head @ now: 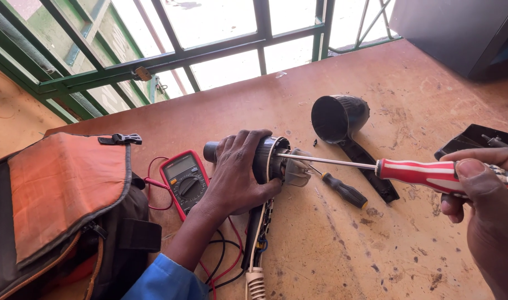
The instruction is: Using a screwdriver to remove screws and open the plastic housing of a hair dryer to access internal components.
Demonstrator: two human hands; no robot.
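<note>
My left hand (237,175) grips a black hair dryer body (268,161) lying on the brown table (343,244), its casing off and its grey motor end (297,168) exposed. My right hand (487,200) holds a screwdriver with a red and white handle (418,171). Its long metal shaft (326,161) reaches left, with the tip at the dryer's open end. The dryer's handle and cord (255,255) run toward me.
A black casing half (343,119) lies behind the shaft, a small black-handled screwdriver (343,190) beneath it. A red multimeter (184,180) with red and black leads sits left of the dryer. An orange and black bag (59,205) fills the left. A black tray (476,138) is at right.
</note>
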